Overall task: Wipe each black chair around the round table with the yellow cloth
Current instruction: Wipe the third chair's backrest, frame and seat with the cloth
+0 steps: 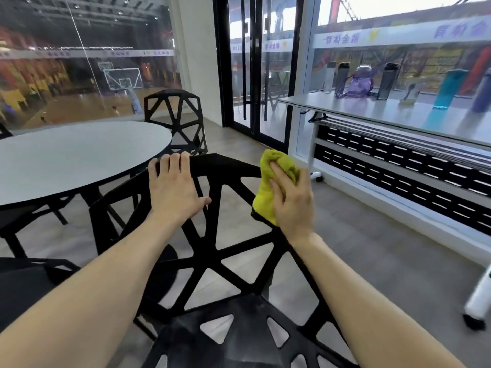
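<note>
A glass-walled room looks out over an indoor sports hall; the floor is grey and a long white side surface [372, 112] carries a row of bottles [388, 81] against the window. On the far left stands the round surface [74, 155], pale and bare where it shows, with dark chair parts tucked under its near edge. Beyond it a second black chair [174, 120] waits against the glass.

The near black chair [225, 251] fills the foreground, an open lattice of stiff struts. The left hand [174, 187] lies on the top rail of its backrest, fingers fairly straight and hooked a little over the edge, steadying it and not clenched. Just right of that grip along the same rail, at the backrest's right corner, the right hand [289, 197] presses the yellow cloth [276, 168] against the frame, fingers laid over the bunched fabric and the cloth wrapped partly round the strut.

The cloth looks soft and light; it should fold round each bar, so bunching it in the palm suits it best. The chair seems rigid and likely light enough to slide, so bracing the rail makes sense. The many narrow struts and the seat below probably need separate passes.
</note>
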The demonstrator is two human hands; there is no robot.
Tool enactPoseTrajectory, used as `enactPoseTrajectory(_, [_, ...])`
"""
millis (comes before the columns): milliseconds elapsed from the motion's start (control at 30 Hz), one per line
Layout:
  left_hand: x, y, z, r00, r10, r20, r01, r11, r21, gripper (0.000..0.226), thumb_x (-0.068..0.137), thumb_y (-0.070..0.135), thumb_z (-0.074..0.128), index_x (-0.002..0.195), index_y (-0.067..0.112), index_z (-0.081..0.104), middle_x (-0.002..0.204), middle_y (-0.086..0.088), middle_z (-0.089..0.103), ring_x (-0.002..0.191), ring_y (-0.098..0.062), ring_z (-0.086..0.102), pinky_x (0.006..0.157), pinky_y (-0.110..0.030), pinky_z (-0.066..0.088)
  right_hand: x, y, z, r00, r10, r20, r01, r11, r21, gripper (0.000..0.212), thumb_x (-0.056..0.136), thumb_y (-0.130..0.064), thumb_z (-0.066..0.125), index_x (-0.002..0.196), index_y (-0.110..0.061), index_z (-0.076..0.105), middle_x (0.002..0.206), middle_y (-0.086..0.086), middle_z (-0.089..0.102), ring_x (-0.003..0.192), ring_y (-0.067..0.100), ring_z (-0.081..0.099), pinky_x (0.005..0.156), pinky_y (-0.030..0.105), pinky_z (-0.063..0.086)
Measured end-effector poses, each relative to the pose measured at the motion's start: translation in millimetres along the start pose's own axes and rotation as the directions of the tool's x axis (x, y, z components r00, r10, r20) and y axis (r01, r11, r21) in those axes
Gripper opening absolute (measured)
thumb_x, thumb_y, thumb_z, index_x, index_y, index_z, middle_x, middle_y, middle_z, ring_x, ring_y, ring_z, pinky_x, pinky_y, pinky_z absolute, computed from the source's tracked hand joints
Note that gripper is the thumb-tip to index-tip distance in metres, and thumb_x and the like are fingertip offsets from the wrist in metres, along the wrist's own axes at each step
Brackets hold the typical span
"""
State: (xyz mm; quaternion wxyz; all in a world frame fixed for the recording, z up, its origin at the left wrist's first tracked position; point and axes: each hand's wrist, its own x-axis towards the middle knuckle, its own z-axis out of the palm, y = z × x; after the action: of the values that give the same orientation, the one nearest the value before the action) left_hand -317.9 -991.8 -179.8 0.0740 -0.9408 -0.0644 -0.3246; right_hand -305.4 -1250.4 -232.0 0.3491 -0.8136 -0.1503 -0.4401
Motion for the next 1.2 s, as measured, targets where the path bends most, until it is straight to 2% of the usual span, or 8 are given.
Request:
enactPoseTrajectory(267, [-1, -1, 2, 1.0, 0.014, -0.005, -0.014, 1.0, -0.005, 0.128, 0.056, 0.089, 0.077, 0.151, 0.014, 0.038, 0.145, -0.006, 0.049, 0.139, -0.031, 0.044, 0.125, -0.054, 0.028, -105, 37, -13, 0.951, 0.085, 0.298, -0.04, 0.987, -0.155, 0.036, 0.105, -0.028, 0.065, 0.139, -0.038, 0.067, 0.114, -0.001, 0.048, 0.096, 0.026, 0.057, 0.083, 0.047, 0.058])
enactPoseTrajectory(367, [-1, 0, 0, 0.999, 0.009, 0.032, -0.009, 1.0, 0.002, 0.129, 0.056, 0.091, 0.076, 0.152, 0.015, 0.037, 0.146, -0.005, 0.049, 0.14, -0.031, 0.044, 0.126, -0.054, 0.027, -89, 8, -15, 0.959, 0.129, 0.251, -0.092, 0.984, -0.154, 0.028, 0.104, -0.026, 0.067, 0.13, -0.035, 0.073, 0.111, -0.003, 0.049, 0.093, 0.028, 0.06, 0.079, 0.043, 0.06])
enactPoseTrajectory(500, [2, -14, -14, 0.99, 0.07, 0.12, -0.062, 0.996, -0.068, 0.125, 0.062, 0.081, 0.081, 0.16, 0.019, 0.035, 0.156, -0.002, 0.048, 0.148, -0.027, 0.041, 0.127, -0.049, 0.028, 5, -76, 34, 0.984, -0.132, 0.119, 0.138, 0.99, -0.043, 0.036, 0.103, -0.023, 0.066, 0.139, -0.029, 0.068, 0.125, 0.009, 0.056, 0.106, 0.03, 0.057, 0.09, 0.038, 0.054])
enactPoseTrajectory(667, [14, -42, -26, 0.946, 0.184, 0.267, -0.129, 0.969, -0.213, 0.113, 0.071, 0.047, 0.085, 0.167, 0.028, 0.028, 0.166, 0.001, 0.04, 0.156, -0.024, 0.033, 0.128, -0.048, 0.029, 48, -92, 68, 0.916, -0.23, 0.329, 0.3, 0.937, -0.18, 0.044, 0.102, -0.027, 0.062, 0.146, -0.032, 0.059, 0.136, 0.009, 0.049, 0.119, 0.033, 0.054, 0.088, 0.047, 0.058])
enactPoseTrajectory(933, [5, -61, -24, 0.942, 0.239, 0.237, -0.16, 0.938, -0.309, 0.102, 0.079, 0.02, 0.077, 0.168, 0.017, 0.027, 0.17, -0.004, 0.036, 0.159, -0.025, 0.031, 0.131, -0.042, 0.028, 18, -68, 78, 0.977, -0.131, 0.171, 0.166, 0.964, -0.21, 0.043, 0.108, -0.025, 0.056, 0.151, -0.028, 0.057, 0.134, 0.012, 0.048, 0.114, 0.034, 0.052, 0.09, 0.042, 0.056])
enactPoseTrajectory(1033, [-15, -84, -23, 0.962, 0.104, 0.252, -0.039, 0.968, -0.248, 0.105, 0.083, 0.03, 0.076, 0.17, 0.015, 0.019, 0.167, -0.01, 0.038, 0.15, -0.032, 0.042, 0.122, -0.045, 0.039, -99, -51, 96, 0.911, -0.175, 0.372, 0.237, 0.963, -0.126, 0.046, 0.099, -0.007, 0.06, 0.143, -0.021, 0.063, 0.136, 0.013, 0.047, 0.112, 0.037, 0.054, 0.097, 0.048, 0.056])
enactPoseTrajectory(1133, [-31, -97, -23, 0.966, 0.071, 0.25, -0.013, 0.973, -0.229, 0.113, 0.081, 0.035, 0.079, 0.171, 0.014, 0.015, 0.167, -0.011, 0.038, 0.148, -0.035, 0.043, 0.118, -0.046, 0.041, -182, -42, 99, 0.752, -0.174, 0.636, 0.27, 0.961, -0.056, 0.04, 0.103, -0.016, 0.045, 0.136, -0.027, 0.064, 0.14, 0.001, 0.041, 0.123, 0.032, 0.053, 0.09, 0.045, 0.057])
enactPoseTrajectory(1200, [-33, -99, -23, 0.958, 0.088, 0.272, -0.024, 0.973, -0.232, 0.115, 0.08, 0.036, 0.079, 0.172, 0.015, 0.012, 0.169, -0.01, 0.034, 0.152, -0.034, 0.039, 0.122, -0.047, 0.036, -173, -57, 91, 0.783, -0.129, 0.609, 0.143, 0.989, 0.025, 0.034, 0.104, -0.023, 0.054, 0.134, -0.031, 0.068, 0.136, -0.002, 0.048, 0.123, 0.026, 0.055, 0.093, 0.043, 0.057])
